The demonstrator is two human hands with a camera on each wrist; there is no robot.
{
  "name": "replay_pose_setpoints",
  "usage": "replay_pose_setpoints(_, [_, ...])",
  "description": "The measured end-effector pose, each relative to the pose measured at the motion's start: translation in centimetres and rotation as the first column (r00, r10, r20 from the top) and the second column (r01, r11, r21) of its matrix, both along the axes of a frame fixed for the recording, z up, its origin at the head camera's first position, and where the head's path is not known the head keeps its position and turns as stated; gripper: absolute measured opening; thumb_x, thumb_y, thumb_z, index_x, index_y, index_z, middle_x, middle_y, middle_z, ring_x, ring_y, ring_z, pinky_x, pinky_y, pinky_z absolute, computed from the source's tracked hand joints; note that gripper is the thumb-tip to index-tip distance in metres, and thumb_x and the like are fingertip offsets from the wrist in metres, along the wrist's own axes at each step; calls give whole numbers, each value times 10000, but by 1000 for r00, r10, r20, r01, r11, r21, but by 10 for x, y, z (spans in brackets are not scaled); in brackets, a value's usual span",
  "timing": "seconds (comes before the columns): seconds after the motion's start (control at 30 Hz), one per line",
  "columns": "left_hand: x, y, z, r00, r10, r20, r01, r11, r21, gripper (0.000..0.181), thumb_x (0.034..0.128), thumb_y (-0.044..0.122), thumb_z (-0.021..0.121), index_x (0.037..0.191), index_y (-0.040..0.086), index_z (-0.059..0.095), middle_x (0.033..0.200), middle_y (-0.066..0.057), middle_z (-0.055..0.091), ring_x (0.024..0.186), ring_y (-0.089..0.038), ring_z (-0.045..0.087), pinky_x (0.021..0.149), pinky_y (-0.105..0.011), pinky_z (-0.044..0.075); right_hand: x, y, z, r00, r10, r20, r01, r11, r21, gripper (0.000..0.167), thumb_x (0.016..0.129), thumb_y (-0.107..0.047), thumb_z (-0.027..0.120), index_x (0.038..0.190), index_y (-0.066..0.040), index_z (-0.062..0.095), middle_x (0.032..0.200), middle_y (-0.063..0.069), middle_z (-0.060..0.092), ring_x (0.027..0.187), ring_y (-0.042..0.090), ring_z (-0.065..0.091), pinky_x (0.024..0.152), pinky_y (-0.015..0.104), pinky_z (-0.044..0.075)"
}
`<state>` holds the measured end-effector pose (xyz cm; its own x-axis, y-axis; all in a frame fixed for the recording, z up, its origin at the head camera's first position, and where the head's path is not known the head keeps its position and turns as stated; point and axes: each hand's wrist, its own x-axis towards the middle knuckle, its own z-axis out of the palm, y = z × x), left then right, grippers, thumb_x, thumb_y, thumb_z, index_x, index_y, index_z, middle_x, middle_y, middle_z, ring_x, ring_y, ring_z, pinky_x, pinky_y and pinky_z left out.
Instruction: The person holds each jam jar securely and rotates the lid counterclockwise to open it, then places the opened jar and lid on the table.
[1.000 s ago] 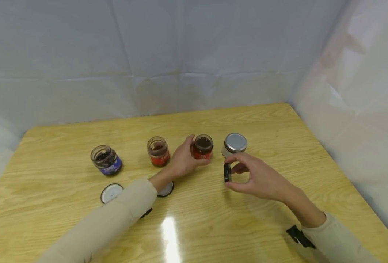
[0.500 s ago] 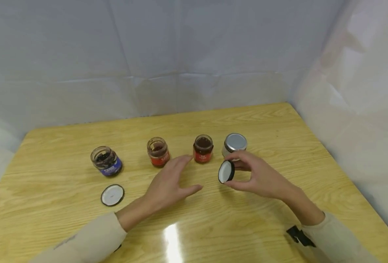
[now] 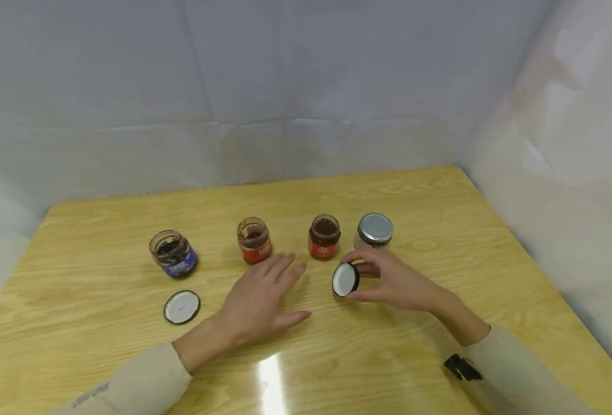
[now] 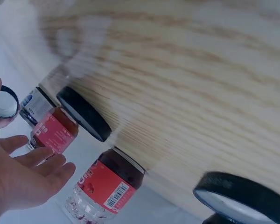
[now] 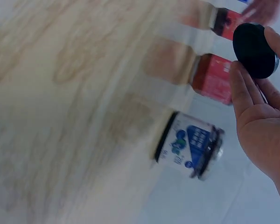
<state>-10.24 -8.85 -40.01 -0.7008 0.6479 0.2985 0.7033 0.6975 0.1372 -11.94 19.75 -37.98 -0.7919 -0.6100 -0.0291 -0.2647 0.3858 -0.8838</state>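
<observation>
My right hand (image 3: pixel 396 282) pinches a black jar lid (image 3: pixel 344 280) between thumb and fingers, its white inside turned toward the head camera. The lid is held in front of an open red-labelled jar (image 3: pixel 324 246), apart from it. Nothing is in my left hand (image 3: pixel 254 302), whose fingers are spread over the table in front of another open red-labelled jar (image 3: pixel 256 248). In the left wrist view, a second black lid (image 4: pixel 84 113) lies by the jars; in the head view my left hand hides it. A third lid (image 3: pixel 181 306) lies white side up at left.
An open jar with a blue label (image 3: pixel 180 264) and dark contents stands farthest left. Behind my right hand stands a jar with a silver lid (image 3: pixel 376 226), white-labelled in the right wrist view. The wooden table (image 3: pixel 420 357) ends at pale sheeting behind and at right.
My left hand has let go of the right-hand red-labelled jar and drawn back toward the lower left. My right hand has turned the lid's white inside into view and shifted slightly left.
</observation>
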Motion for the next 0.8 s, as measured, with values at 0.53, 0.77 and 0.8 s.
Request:
replay_pose_setpoints(0.53, [9, -5, -3, 996, -48, -69, 38, 990, -135, 746, 854, 647, 526, 1416, 159, 475, 1426, -162, 435, 1297, -364, 388, 1064, -496, 289, -14, -21, -17, 992, 113, -57, -103, 982, 159, 554, 794, -246, 795, 1262, -96, 539, 1192, -22, 565, 1118, 133, 559, 955, 302, 435])
replay_pose_setpoints(0.77, [11, -8, -5, 995, -44, -94, 27, 984, -174, 752, 854, 662, 508, 1418, 165, 476, 1422, -161, 439, 1298, -372, 385, 1067, -504, 279, -15, -22, -20, 982, 123, -147, -83, 965, 249, 559, 782, -275, 804, 1250, -102, 552, 1180, -35, 571, 1085, 110, 548, 946, 331, 436])
replay_pose_setpoints(0.8, [11, -9, -6, 994, -44, -96, 26, 984, -178, 752, 855, 664, 505, 1418, 166, 476, 1422, -161, 440, 1298, -371, 385, 1068, -505, 277, -15, -22, -20, 979, 127, -160, -82, 961, 263, 560, 783, -275, 803, 1251, -98, 553, 1181, -33, 570, 1081, 108, 545, 945, 332, 435])
